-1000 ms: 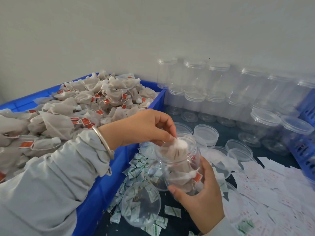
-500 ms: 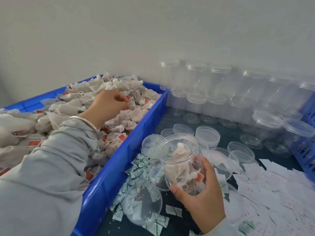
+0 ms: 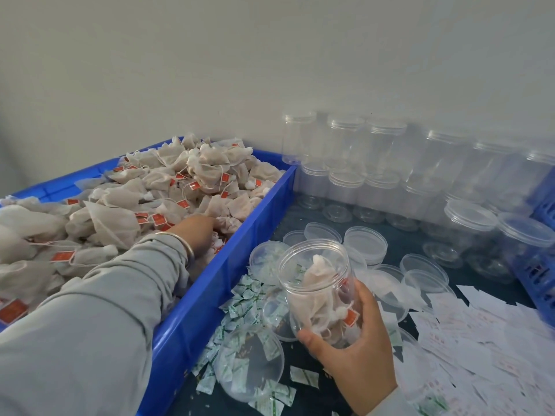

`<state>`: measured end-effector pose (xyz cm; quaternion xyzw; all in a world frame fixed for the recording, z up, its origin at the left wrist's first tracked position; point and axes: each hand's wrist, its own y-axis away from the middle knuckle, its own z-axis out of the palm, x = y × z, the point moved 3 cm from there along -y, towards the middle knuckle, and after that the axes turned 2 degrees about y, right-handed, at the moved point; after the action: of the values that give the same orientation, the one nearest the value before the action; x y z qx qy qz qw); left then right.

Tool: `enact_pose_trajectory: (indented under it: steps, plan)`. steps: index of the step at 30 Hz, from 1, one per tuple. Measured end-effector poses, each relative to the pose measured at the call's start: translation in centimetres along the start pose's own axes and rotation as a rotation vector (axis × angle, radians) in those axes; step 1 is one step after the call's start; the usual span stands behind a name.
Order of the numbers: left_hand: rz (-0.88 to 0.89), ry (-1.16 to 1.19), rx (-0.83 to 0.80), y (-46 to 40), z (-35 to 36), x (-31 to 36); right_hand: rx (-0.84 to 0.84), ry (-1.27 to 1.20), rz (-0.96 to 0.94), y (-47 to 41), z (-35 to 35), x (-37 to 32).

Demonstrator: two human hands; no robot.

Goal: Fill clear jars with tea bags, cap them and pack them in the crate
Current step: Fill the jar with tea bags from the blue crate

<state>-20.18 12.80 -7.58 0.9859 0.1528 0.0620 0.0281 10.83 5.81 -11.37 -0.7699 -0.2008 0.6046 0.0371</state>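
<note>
Right hand: your right hand [image 3: 354, 346] is wrapped round the lower part of the open jar [image 3: 318, 283], thumb across the front, fingers round the far side, holding it tilted towards you just above the counter [image 3: 402, 235].
Open jar: uncapped, with a few tea bags inside, one standing up near the mouth and an orange tag showing low on the right.
Left hand: your left hand [image 3: 201, 232] reaches into the blue bin [image 3: 216, 295], its fingers buried among the tea bags [image 3: 168, 187]; you cannot tell how they are curled or whether they have hold of one.
Blue bin: sits on your left, heaped with tea bags carrying orange tags on strings.
Loose lids: several clear lids [image 3: 365, 241] lie on the counter just behind and beside the held jar; another one lies in front of it.
Sachets: small green-and-white sachets [image 3: 243, 298] are scattered beside the bin wall.
Paper slips: white slips [image 3: 480, 331] are spread on the right.
Capped jars: empty capped jars [image 3: 390, 163] are stacked against the wall.
</note>
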Motion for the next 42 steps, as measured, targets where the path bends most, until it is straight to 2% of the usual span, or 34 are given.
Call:
enact_pose_trajectory:
  steps: [5,9,11,14,17,19,22,24,26,31,37,42]
  plan:
    - [-0.069,-0.035,-0.004,0.3,-0.6,0.3,0.001,0.022,-0.004,0.0,0.0,-0.1]
    - [-0.112,0.154,0.039,0.3,-1.4,0.0,-0.008,0.004,0.015,0.0,0.0,-0.3]
    - [-0.127,0.275,0.121,0.2,-2.3,-0.1,-0.009,0.005,0.015,0.0,0.0,-0.5]
    - [-0.132,0.302,0.268,0.3,-4.0,0.4,-0.015,0.031,-0.008,-0.2,0.2,-1.2]
    - [-0.119,0.550,0.381,0.8,-5.7,1.2,0.010,0.072,-0.043,-0.2,0.2,-1.2]
    - [-0.074,0.859,0.412,1.5,-6.8,2.0,0.009,0.012,-0.010,-0.2,0.1,-0.8]
    - [0.067,1.370,0.310,3.3,-8.3,4.0,0.002,-0.020,-0.004,0.0,0.1,-0.3]
    - [0.189,1.550,0.235,4.7,-9.2,5.7,0.009,0.000,-0.019,0.1,0.1,-0.4]
    - [0.279,1.624,0.188,6.0,-9.8,7.2,0.005,0.012,-0.015,0.1,0.2,-0.2]
    - [0.470,1.572,0.004,8.5,-9.7,10.2,-0.003,0.029,0.015,0.1,0.4,0.3]
    - [0.510,1.391,-0.218,9.3,-8.2,11.4,0.000,0.030,0.002,0.0,0.5,0.3]
    - [0.586,1.354,-0.377,9.6,-7.5,11.9,0.000,-0.002,-0.009,0.0,0.5,0.4]
